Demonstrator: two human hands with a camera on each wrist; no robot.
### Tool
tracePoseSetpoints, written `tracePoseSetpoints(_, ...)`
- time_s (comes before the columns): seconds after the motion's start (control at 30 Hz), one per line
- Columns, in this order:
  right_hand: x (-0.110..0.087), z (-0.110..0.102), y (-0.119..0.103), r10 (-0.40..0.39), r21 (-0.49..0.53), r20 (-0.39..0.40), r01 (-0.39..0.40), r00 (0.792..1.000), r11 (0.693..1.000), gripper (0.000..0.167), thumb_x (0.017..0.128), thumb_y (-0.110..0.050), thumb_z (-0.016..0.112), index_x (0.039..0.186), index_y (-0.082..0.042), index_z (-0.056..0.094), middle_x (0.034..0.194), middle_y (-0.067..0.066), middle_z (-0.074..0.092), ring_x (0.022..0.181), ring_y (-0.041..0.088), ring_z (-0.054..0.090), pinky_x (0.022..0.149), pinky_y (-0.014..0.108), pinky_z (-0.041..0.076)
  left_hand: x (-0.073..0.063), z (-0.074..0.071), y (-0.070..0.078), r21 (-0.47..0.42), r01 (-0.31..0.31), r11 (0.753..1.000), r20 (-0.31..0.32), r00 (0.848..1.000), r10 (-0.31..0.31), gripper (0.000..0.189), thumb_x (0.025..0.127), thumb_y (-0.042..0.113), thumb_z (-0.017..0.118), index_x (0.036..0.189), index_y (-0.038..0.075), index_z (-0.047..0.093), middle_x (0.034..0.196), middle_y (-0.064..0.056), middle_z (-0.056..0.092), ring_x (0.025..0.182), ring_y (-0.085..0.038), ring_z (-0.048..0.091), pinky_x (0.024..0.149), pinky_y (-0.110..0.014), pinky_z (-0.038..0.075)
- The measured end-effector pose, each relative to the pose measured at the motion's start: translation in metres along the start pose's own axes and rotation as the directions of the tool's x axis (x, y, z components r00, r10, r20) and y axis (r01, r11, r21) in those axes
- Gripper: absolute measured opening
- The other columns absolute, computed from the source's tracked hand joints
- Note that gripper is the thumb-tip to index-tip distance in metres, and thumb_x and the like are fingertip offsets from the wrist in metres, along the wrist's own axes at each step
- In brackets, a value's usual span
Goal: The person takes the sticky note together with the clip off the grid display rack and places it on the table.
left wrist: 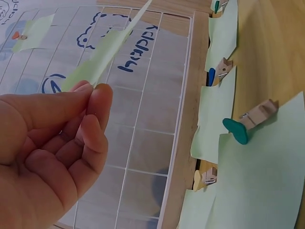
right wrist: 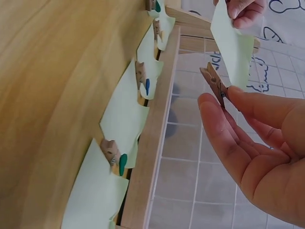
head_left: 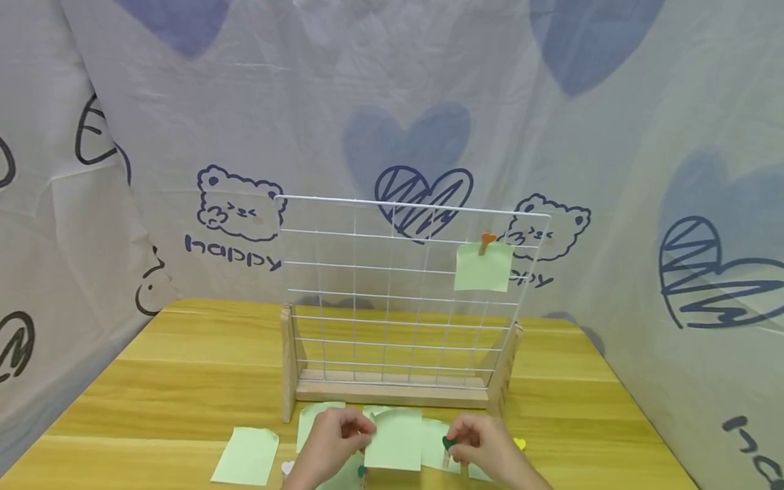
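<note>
My left hand [head_left: 331, 441] pinches a pale green paper note [head_left: 395, 446] by its left edge, above the table in front of the wire grid rack. In the left wrist view, thumb and forefinger hold this note [left wrist: 107, 55] nearly edge-on. My right hand [head_left: 488, 446] pinches a small wooden clothespin [right wrist: 213, 82] between thumb and fingers; its dark green heart [head_left: 449, 442] shows in the head view. The clothespin is close to the held note's right side, apart from it. Another note [head_left: 482, 272] hangs at the grid's upper right under an orange-heart clothespin [head_left: 486, 242].
A white wire grid stands upright in a wooden base [head_left: 392, 393]. Several green notes, including one at the left [head_left: 247, 456], lie before it. Clothespins with teal [left wrist: 237, 131], blue [left wrist: 212, 76] and other coloured hearts lie among them. A printed curtain [head_left: 318, 136] hangs behind.
</note>
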State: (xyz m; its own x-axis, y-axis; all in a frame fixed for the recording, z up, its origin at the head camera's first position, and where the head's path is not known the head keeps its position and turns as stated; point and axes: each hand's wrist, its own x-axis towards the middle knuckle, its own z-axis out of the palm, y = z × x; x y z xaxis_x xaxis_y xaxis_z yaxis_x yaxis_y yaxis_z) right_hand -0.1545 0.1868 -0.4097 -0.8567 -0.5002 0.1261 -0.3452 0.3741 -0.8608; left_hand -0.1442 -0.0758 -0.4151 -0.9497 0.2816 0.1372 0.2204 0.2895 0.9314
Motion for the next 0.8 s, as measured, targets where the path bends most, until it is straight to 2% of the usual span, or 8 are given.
tracePoseSetpoints(0.23,-0.003,0.001,0.005,0.100,0.053,0.068,-0.104,0.993,0.993,0.007,0.077,0.006,0.063,0.078,0.002,0.057,0.068,0.009,0.061,0.054,0.009,0.054,0.051,0.027,0.050,-0.002,0.004,-0.005,-0.012,0.022,1.000,0.056,0.998,-0.022,0.006,0.077,-0.006,0.062,0.079,-0.001,0.064,0.067,-0.004,0.060,0.056,-0.022,0.057,0.058,-0.025,0.048)
tracePoseSetpoints(0.43,-0.002,0.006,0.013,0.087,0.074,0.134,-0.097,0.987,0.992,0.006,0.075,0.009,0.062,0.077,0.004,0.058,0.065,0.010,0.059,0.055,0.005,0.051,0.050,0.021,0.046,-0.002,0.007,-0.008,0.021,0.018,1.000,0.085,0.996,-0.020,0.006,0.074,-0.007,0.063,0.075,-0.002,0.064,0.066,-0.001,0.058,0.056,-0.011,0.052,0.051,-0.021,0.044)
tracePoseSetpoints(0.6,-0.001,0.010,0.015,0.129,0.010,0.168,-0.133,0.977,0.991,0.011,0.073,0.010,0.061,0.073,0.000,0.058,0.063,0.002,0.057,0.054,0.005,0.049,0.050,0.019,0.043,-0.002,0.010,-0.010,0.014,0.064,0.998,0.131,0.989,-0.065,0.007,0.071,-0.010,0.063,0.072,-0.004,0.065,0.062,-0.003,0.058,0.053,-0.012,0.053,0.049,-0.022,0.045)
tracePoseSetpoints(0.8,-0.001,0.015,0.018,0.110,-0.073,0.193,-0.097,0.975,0.993,0.015,0.071,0.013,0.059,0.072,-0.002,0.058,0.062,-0.005,0.053,0.055,0.003,0.045,0.050,0.019,0.041,-0.003,0.014,-0.013,-0.001,0.119,0.993,0.160,0.980,-0.117,0.010,0.070,-0.015,0.061,0.070,-0.005,0.064,0.058,-0.004,0.058,0.048,-0.011,0.052,0.048,-0.024,0.046)
